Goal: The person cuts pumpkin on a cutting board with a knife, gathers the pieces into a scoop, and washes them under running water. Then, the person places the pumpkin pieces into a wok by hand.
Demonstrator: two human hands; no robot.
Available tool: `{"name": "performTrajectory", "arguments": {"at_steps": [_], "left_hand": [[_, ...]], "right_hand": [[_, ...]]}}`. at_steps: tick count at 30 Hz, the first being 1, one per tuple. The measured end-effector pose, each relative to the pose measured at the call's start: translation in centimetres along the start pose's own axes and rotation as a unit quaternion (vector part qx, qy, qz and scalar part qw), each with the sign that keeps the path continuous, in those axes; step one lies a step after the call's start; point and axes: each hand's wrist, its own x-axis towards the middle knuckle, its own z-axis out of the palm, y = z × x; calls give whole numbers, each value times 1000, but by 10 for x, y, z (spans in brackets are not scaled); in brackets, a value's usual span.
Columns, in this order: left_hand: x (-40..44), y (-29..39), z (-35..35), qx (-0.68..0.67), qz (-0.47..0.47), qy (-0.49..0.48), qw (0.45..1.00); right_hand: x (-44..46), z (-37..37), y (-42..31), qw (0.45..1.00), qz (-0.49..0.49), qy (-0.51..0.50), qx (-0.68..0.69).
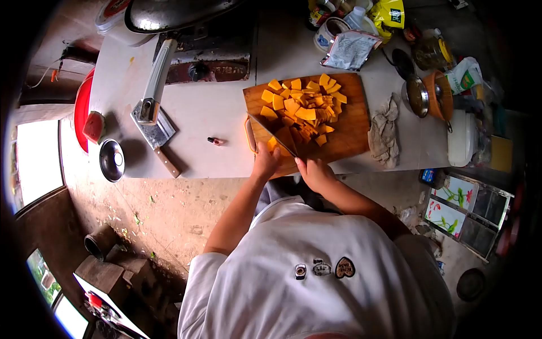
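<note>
A wooden cutting board (353, 127) lies near the counter's front edge, with a heap of orange pumpkin pieces (305, 113) on it. My right hand (317, 174) is closed around the handle end of a kitchen knife, hiding the handle. The knife's blade (284, 137) slants up and left across the board's front left part. Just left of the blade, my left hand (266, 161) pinches a pumpkin piece (272, 143) against the board. Its fingertips are close to the blade, and whether they touch it I cannot tell.
To the left lie a cleaver (153, 131) under a pan handle (158, 73), a small bottle (215, 141) and a metal lid (112, 160). A crumpled cloth (384, 133) is right of the board. Behind stand a stove (209, 70) and a silver packet (351, 50).
</note>
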Motion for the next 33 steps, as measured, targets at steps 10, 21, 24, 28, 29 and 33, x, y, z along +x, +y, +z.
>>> {"name": "performTrajectory", "arguments": {"at_steps": [10,21,24,28,29,33], "left_hand": [[8,33,-37,218,12,-140,966],[-11,-3,-33,-42,-47,-62,996],[-42,8,-26,85,-104,-14,991],[-63,5,-21,449,184,185,855],[-62,5,-22,448,184,186,855],[-49,5,-20,457,452,141,753]], "right_hand": [[16,-6,30,990,48,-80,104],[-43,-9,45,993,-58,76,72],[-57,-12,35,992,-56,82,79],[-69,-13,34,985,-100,91,103],[-73,-17,31,987,-101,86,94],[-84,-27,14,995,-70,41,53]]}}
